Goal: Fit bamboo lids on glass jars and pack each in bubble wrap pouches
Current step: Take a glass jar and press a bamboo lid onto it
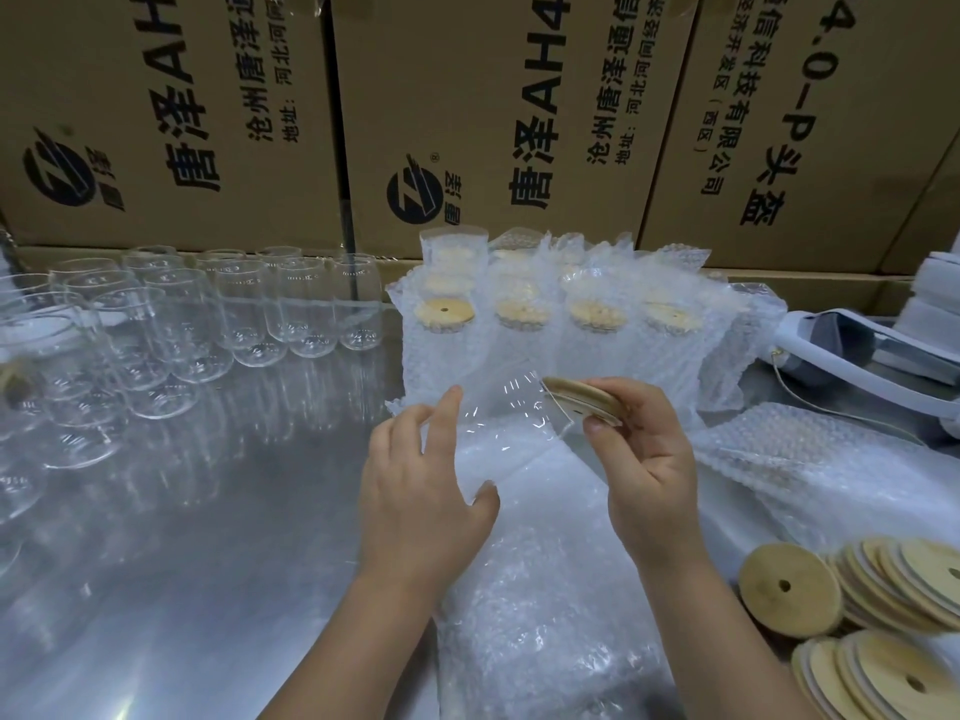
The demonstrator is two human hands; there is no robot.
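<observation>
the jar [511,426] seems lost against the bubble wrap [545,563], and the lid stacks [904,589] leave the right edge.

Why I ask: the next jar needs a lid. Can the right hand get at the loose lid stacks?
Probably yes: the lid stacks lie beside the right hand, nothing between, but it pinches a bamboo lid now and must fit that first.

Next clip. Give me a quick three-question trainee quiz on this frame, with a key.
1. True or false: the right hand holds a bamboo lid at the mouth of the glass jar.
2. Where do the loose lids lie? A) lower right B) far left C) on the cartons
3. Fill in: the lidded jars at the back stand in ____ pouches.
Key: 1 true; 2 A; 3 bubble wrap.
</observation>
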